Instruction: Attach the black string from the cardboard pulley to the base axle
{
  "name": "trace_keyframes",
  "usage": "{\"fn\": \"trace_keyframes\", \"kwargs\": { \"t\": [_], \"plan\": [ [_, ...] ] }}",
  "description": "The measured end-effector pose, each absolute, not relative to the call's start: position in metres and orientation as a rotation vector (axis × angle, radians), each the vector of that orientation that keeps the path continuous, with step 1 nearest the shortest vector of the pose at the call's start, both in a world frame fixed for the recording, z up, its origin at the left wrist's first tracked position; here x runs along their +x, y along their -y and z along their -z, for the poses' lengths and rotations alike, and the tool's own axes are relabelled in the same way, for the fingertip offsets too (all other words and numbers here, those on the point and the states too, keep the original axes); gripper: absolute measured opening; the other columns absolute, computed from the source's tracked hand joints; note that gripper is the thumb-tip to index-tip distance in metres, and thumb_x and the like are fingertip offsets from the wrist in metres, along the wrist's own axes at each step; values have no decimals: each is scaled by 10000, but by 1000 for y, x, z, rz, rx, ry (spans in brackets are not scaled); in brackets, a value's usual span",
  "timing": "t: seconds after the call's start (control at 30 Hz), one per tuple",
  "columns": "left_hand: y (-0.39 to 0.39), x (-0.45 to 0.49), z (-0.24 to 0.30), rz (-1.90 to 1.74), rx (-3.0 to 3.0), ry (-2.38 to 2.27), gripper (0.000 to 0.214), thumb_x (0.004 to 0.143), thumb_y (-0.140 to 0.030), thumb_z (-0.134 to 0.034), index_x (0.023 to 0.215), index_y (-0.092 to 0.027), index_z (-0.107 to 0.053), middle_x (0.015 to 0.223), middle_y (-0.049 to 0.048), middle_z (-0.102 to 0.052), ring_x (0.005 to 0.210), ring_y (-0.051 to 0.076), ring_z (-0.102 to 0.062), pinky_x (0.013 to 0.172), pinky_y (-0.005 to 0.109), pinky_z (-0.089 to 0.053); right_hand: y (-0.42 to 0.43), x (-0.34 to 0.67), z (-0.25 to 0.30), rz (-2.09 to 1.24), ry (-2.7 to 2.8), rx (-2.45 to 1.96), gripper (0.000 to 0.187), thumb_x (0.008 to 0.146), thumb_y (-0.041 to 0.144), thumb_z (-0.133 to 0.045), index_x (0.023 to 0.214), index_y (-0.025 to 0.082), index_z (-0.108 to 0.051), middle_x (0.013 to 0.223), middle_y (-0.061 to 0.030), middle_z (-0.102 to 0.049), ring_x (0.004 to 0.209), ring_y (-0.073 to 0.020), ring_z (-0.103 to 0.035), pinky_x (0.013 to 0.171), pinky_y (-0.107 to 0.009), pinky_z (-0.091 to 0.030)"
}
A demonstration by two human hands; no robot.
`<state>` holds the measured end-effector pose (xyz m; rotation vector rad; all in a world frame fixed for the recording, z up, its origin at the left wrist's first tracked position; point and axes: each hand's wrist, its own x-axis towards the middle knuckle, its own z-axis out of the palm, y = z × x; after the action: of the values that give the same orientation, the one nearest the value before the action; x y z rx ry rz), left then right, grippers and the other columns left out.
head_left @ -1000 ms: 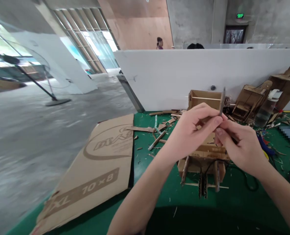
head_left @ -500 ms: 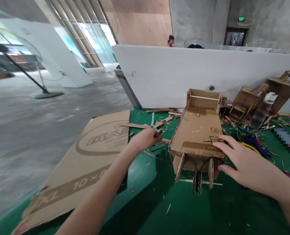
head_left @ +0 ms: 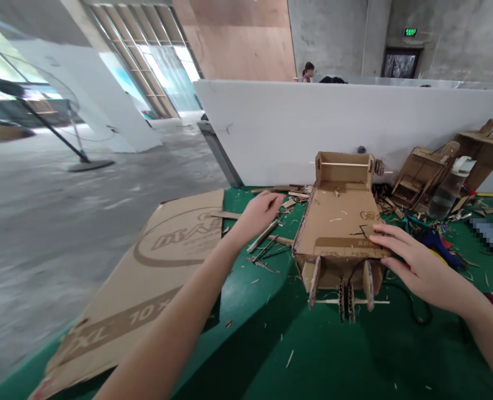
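Observation:
A box-like cardboard model (head_left: 338,216) stands on the green table, with an upright frame at its far end and cardboard wheels on a thin stick at the near end. My right hand (head_left: 413,264) has its fingers on the model's top and the thumb at its near right corner, gripping the edge. Over wood and cardboard scraps (head_left: 290,203) left of the model, my left hand (head_left: 259,214) is closed, thumb and fingers together; anything between them is hidden. Thin metal-looking rods (head_left: 263,236) lie just below that hand.
A large printed cardboard sheet (head_left: 167,244) overhangs the table's left side. Right of the model are a water bottle (head_left: 450,186), other cardboard builds (head_left: 421,169), blue-handled tools (head_left: 442,244) and a blurred-out flat object (head_left: 492,239). A white partition (head_left: 279,133) rises behind.
My left hand has moved forward and slightly right over the scraps, uncovering the rods. The model's near end has shifted a little right, with my right hand still on it.

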<state>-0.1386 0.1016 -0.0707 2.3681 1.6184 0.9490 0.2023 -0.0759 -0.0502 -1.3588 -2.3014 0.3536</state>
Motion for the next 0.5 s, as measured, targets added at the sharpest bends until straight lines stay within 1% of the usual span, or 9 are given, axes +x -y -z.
{"fn": "trace_keyframes", "kwargs": {
  "t": [0.07, 0.13, 0.2, 0.27, 0.3, 0.37, 0.43, 0.47, 0.5],
  "plan": [
    [-95, -116, 57, -1194, 2290, -1484, 411, 924, -418, -373, 1007, -158, -682, 795, 70, -634, 756, 199, -562, 723, 274, -427, 73, 207, 50, -379, 2264, -1337, 413, 975, 343, -379, 1375, 306, -476, 1526, -31, -363, 1387, -249, -368, 1083, -447, -422],
    [-79, -94, 44, -1407, 2296, -1346, 407, 932, -418, -391, 1053, -154, -677, 877, 73, -621, 690, 160, -531, 658, 257, -413, 71, 212, 49, -426, 2233, -1302, 403, 969, 326, -396, 1359, 312, -499, 1508, -30, -394, 1376, -247, -385, 1085, -455, -413],
    [-60, -76, 31, -1322, 2448, -1213, 386, 940, -408, -403, 1092, -178, -672, 922, 74, -607, 685, 147, -527, 626, 252, -401, 69, 216, 51, -508, 2194, -1231, 380, 956, 312, -429, 1319, 316, -542, 1474, -39, -440, 1344, -254, -425, 1063, -456, -429],
    [-46, -64, 23, -1065, 2635, -1060, 353, 929, -394, -445, 1132, -199, -657, 961, 71, -607, 696, 143, -536, 659, 264, -416, 64, 215, 56, -636, 2078, -1135, 318, 924, 332, -499, 1216, 300, -620, 1429, -58, -481, 1296, -270, -471, 1004, -432, -472],
    [-45, -60, 22, -978, 2663, -1058, 339, 923, -387, -460, 1132, -204, -655, 994, 73, -608, 703, 143, -541, 692, 279, -428, 61, 213, 59, -710, 1963, -1099, 278, 903, 353, -538, 1148, 285, -650, 1401, -67, -501, 1261, -272, -499, 961, -409, -497],
    [-52, -57, 27, -1060, 2578, -1168, 322, 929, -362, -435, 1047, -183, -674, 953, 73, -617, 693, 146, -544, 699, 294, -435, 52, 206, 65, -852, 1608, -1069, 232, 856, 410, -601, 1022, 255, -652, 1300, -76, -566, 1165, -255, -562, 866, -357, -534],
    [-70, -58, 38, -1373, 2311, -1365, 311, 900, -367, -469, 965, -149, -680, 894, 76, -633, 743, 167, -565, 722, 300, -440, 40, 197, 68, -1011, 1164, -1111, 260, 835, 443, -621, 1019, 263, -579, 1107, -51, -654, 983, -210, -642, 751, -323, -555],
    [-79, -59, 45, -1459, 2121, -1457, 316, 877, -387, -500, 949, -135, -677, 861, 73, -643, 753, 177, -571, 728, 304, -440, 34, 193, 67, -1090, 1002, -1116, 284, 812, 435, -647, 1019, 264, -557, 1031, -39, -676, 917, -203, -659, 701, -313, -558],
    [-87, -60, 52, -1458, 1953, -1501, 334, 854, -416, -530, 932, -125, -674, 832, 67, -654, 761, 186, -576, 728, 306, -437, 29, 189, 66, -1183, 914, -1111, 303, 789, 399, -674, 1029, 261, -550, 997, -34, -690, 888, -203, -669, 685, -313, -559]
  ]
}}
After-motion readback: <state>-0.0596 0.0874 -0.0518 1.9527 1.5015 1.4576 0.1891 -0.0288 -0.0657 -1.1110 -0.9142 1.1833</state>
